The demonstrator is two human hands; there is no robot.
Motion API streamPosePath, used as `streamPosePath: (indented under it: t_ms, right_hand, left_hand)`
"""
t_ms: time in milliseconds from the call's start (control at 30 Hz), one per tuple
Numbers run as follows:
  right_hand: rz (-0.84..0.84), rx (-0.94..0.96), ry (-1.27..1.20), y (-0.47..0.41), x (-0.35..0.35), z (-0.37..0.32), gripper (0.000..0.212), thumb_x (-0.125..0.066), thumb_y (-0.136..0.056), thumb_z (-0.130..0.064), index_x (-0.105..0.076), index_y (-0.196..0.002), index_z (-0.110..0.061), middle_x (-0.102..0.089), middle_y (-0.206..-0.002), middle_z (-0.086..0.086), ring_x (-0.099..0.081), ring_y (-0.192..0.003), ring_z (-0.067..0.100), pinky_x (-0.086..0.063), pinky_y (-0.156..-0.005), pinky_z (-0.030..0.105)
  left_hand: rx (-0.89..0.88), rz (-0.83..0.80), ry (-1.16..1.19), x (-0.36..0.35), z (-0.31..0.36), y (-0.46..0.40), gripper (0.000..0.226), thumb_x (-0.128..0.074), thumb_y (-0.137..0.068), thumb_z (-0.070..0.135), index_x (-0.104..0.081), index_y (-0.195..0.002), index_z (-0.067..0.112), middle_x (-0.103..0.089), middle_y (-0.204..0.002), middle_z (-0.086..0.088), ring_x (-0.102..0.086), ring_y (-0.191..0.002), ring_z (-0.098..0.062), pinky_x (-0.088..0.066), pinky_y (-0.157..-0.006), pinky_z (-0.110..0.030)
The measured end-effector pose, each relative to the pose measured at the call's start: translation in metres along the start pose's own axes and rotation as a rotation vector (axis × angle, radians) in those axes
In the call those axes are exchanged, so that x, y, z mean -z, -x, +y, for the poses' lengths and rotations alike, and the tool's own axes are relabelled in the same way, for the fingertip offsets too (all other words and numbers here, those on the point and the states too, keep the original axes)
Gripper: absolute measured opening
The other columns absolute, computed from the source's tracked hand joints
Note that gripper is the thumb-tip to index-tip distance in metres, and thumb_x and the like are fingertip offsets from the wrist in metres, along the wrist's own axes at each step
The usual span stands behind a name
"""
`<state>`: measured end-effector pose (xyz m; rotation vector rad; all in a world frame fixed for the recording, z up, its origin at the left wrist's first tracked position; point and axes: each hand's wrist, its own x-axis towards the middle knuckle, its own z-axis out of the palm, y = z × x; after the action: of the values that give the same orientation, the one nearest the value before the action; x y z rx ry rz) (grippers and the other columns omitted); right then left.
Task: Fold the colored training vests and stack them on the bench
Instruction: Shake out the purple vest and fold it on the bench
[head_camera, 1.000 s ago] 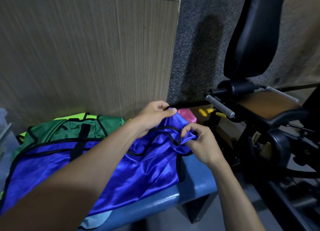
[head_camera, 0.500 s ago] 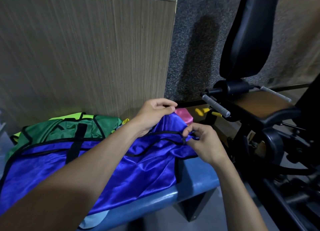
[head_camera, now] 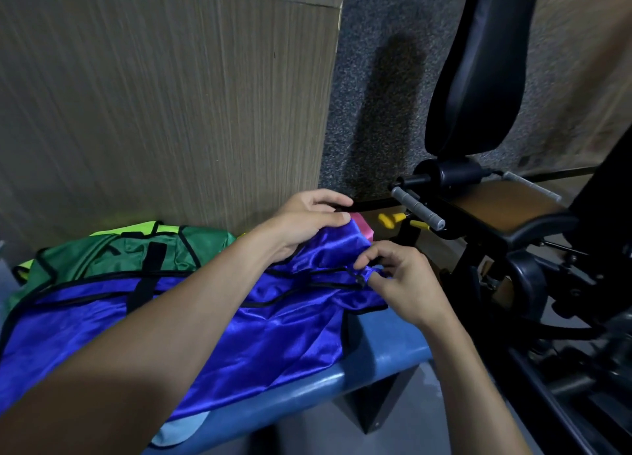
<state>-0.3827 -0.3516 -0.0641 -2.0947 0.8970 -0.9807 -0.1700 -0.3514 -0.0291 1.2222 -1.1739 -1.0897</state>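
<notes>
My left hand point(head_camera: 307, 220) pinches the blue vest point(head_camera: 239, 335) at its far edge, my right hand point(head_camera: 398, 280) pinches the black trim — both grips clenched on thin, slippery satin that I judge best held by its hems.

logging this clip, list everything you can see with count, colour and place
blue vest: 1, blue with black trim, spread on top of the bench
green vest: 1, green, behind the blue vest
yellow vest: 1, yellow-green, under the green vest by the wall
pink item: 1, pink, past the blue vest, partly hidden
bench: 1, blue, along the wall
gym machine: 1, black with brown seat, right
left hand: grips the vest's far edge
right hand: pinches the vest's black trim
</notes>
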Motion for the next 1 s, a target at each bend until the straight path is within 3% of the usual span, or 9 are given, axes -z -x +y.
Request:
streamPosePath:
  t_ms: [100,200,300,400,467,533,600,833,1000]
  right_hand:
    - [-0.042,-0.068,-0.033,0.002,0.008,-0.002,0.015,-0.071,-0.087,-0.012,-0.072,-0.082,-0.026,-0.074,-0.094,-0.008,-0.070,-0.085,0.028,-0.055,-0.079,0.058]
    - [-0.051,-0.062,-0.047,0.000,0.010,-0.005,0.009,-0.074,-0.089,-0.022,-0.072,-0.080,-0.023,-0.070,-0.113,-0.012,-0.063,-0.113,0.005,-0.050,-0.099,0.050]
    - [0.018,0.033,-0.135,-0.005,0.006,-0.013,0.014,-0.073,-0.089,-0.019,-0.074,-0.081,-0.030,-0.065,-0.126,-0.014,-0.056,-0.126,0.003,-0.044,-0.109,0.039]
    - [0.118,0.059,-0.144,-0.011,0.002,-0.020,0.015,-0.069,-0.092,-0.020,-0.075,-0.086,-0.032,-0.065,-0.124,-0.009,-0.058,-0.122,0.003,-0.041,-0.105,0.027]
    - [0.188,0.021,-0.121,-0.016,0.000,-0.020,0.015,-0.067,-0.094,-0.028,-0.073,-0.080,-0.030,-0.069,-0.106,-0.009,-0.063,-0.104,0.002,-0.045,-0.095,0.028]
    - [0.203,-0.032,-0.114,-0.018,-0.001,-0.016,0.024,-0.063,-0.093,-0.038,-0.068,-0.072,-0.026,-0.064,-0.077,-0.011,-0.057,-0.074,0.005,-0.045,-0.075,0.034]
    - [0.191,-0.060,-0.124,-0.018,-0.002,-0.015,0.029,-0.064,-0.095,-0.039,-0.070,-0.074,-0.020,-0.062,-0.066,-0.004,-0.050,-0.065,0.010,-0.043,-0.066,0.039]
    - [0.204,-0.078,-0.171,-0.016,0.002,-0.011,0.017,-0.076,-0.090,-0.031,-0.073,-0.077,-0.021,-0.069,-0.069,-0.003,-0.060,-0.064,0.016,-0.048,-0.064,0.039]
    - [0.213,-0.210,-0.310,-0.016,0.007,-0.007,0.026,-0.080,-0.088,-0.025,-0.065,-0.102,-0.009,-0.074,-0.090,0.017,-0.072,-0.085,0.038,-0.057,-0.078,0.051]
  left_hand:
    - [-0.052,-0.011,-0.048,-0.003,0.007,0.001,0.023,-0.082,-0.081,0.009,-0.075,-0.102,0.016,-0.069,-0.085,-0.011,-0.066,-0.070,-0.011,-0.052,-0.075,-0.024]
    - [-0.121,-0.021,-0.168,-0.008,0.013,0.000,0.016,-0.076,-0.089,0.009,-0.073,-0.105,0.009,-0.070,-0.076,-0.003,-0.063,-0.065,-0.004,-0.049,-0.066,-0.016]
    - [-0.153,-0.131,-0.278,-0.014,0.019,0.003,0.018,-0.062,-0.098,0.002,-0.070,-0.113,-0.003,-0.073,-0.082,-0.005,-0.064,-0.067,0.003,-0.047,-0.066,-0.009]
    - [-0.140,-0.202,-0.325,-0.020,0.023,0.009,0.021,-0.049,-0.103,-0.001,-0.069,-0.108,-0.003,-0.071,-0.075,0.009,-0.059,-0.064,0.009,-0.041,-0.063,-0.005]
    - [-0.101,-0.214,-0.277,-0.021,0.024,0.012,0.025,-0.047,-0.105,0.010,-0.071,-0.105,0.004,-0.070,-0.076,0.012,-0.058,-0.067,0.007,-0.041,-0.065,-0.008]
    - [-0.056,-0.243,-0.203,-0.021,0.021,0.015,0.028,-0.053,-0.104,0.028,-0.072,-0.106,0.007,-0.073,-0.091,0.002,-0.063,-0.079,0.001,-0.046,-0.074,-0.015]
    - [-0.111,-0.268,-0.241,-0.018,0.016,0.016,0.028,-0.068,-0.095,0.033,-0.071,-0.109,0.008,-0.075,-0.104,-0.010,-0.068,-0.095,-0.011,-0.050,-0.091,-0.026]
    - [-0.278,-0.268,-0.367,-0.017,0.011,0.014,0.009,-0.067,-0.096,0.008,-0.069,-0.099,0.016,-0.076,-0.099,-0.010,-0.070,-0.091,-0.007,-0.052,-0.086,-0.022]
    - [-0.433,-0.166,-0.512,-0.021,0.013,0.003,0.002,-0.068,-0.094,0.020,-0.070,-0.095,0.021,-0.072,-0.090,-0.004,-0.063,-0.081,-0.005,-0.053,-0.082,-0.034]
